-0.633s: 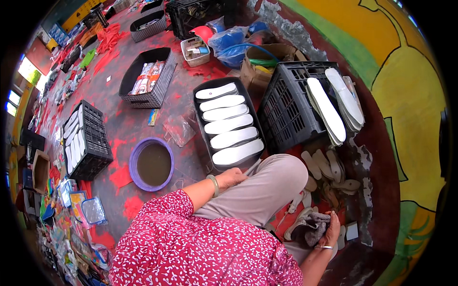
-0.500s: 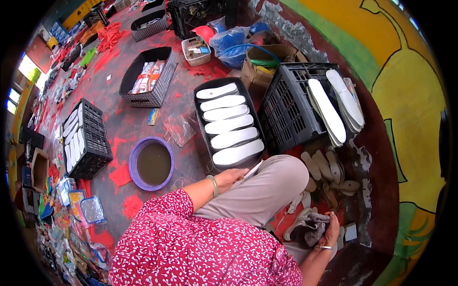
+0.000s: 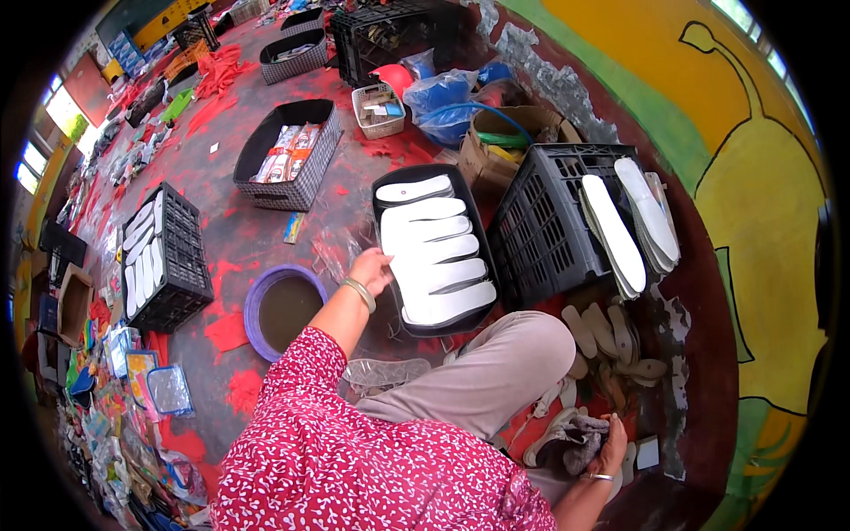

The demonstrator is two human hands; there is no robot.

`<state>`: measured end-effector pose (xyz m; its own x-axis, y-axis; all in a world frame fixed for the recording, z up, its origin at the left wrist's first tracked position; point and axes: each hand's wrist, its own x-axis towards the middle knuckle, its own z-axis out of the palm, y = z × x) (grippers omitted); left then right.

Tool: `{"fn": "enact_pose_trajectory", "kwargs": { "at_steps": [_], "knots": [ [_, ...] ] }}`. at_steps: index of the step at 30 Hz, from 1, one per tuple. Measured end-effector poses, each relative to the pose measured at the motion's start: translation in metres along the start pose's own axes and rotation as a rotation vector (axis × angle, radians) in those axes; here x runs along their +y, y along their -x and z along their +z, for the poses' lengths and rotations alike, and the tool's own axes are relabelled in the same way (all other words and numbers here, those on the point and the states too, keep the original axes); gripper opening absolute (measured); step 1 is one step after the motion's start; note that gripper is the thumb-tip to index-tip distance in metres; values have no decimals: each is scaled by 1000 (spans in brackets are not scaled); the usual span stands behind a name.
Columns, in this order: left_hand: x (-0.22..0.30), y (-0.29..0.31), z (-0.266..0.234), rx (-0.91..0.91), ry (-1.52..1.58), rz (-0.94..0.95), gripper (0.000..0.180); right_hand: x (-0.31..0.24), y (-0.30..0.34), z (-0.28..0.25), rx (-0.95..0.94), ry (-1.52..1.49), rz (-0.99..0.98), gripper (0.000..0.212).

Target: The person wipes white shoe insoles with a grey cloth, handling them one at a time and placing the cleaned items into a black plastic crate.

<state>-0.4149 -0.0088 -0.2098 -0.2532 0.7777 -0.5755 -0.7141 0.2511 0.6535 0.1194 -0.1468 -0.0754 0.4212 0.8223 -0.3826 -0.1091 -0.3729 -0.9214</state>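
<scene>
My left hand (image 3: 372, 270) is at the left side of a black bin (image 3: 485, 246) holding a row of white insoles (image 3: 460, 305). Its fingers are pinched at the edge of a white insole (image 3: 409, 252) that lies lengthwise across the others. Beside my folded leg at the lower right, my right hand (image 3: 613, 450) is closed around a bunched grey cloth (image 3: 584, 442). A pale shoe-like piece (image 3: 551, 436) lies against the cloth, partly hidden. Several beige soles (image 3: 611, 329) are piled just beyond it.
A purple basin (image 3: 257, 310) of murky water stands left of the bin. To the right, a black crate (image 3: 544, 230) has white insoles leaning on it; another crate (image 3: 181, 265) of insoles is at the left. A patterned basket (image 3: 301, 181) holds packets. A painted wall (image 3: 753, 221) bounds the right.
My left hand has moved from beside my knee, forward and left to the bin, and a white insole now lies across the row. My right hand stays at the grey cloth.
</scene>
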Motion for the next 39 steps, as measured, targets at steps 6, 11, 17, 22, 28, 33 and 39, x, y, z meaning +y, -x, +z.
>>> {"fn": "enact_pose_trajectory", "kwargs": {
  "at_steps": [6, 11, 17, 22, 28, 33, 39],
  "knots": [
    [64, -37, -12, 87, -83, 164, 13, -1, -2, 10, -9, 2, 18, 24],
    [99, -64, 29, 75, -292, 306, 14, -1, -10, 16, -10, 33, 78, 24],
    [104, -129, 63, 37, -567, 164, 23, 2, -24, 24, -30, 108, 82, 23],
    [88, -172, 84, 161, -755, 103, 27, 2, -31, 31, -26, 144, 106, 21],
    [71, -219, 85, 49, -1370, 333, 26, 5, -37, 34, -10, 94, 170, 21],
    [43, -248, 93, 79, -1562, 293, 34, 8, -42, 36, 48, 93, 204, 20],
    [16, -269, 94, 197, -1594, 262, 28, 4, -44, 43, 35, 134, 221, 18]
  ]
}}
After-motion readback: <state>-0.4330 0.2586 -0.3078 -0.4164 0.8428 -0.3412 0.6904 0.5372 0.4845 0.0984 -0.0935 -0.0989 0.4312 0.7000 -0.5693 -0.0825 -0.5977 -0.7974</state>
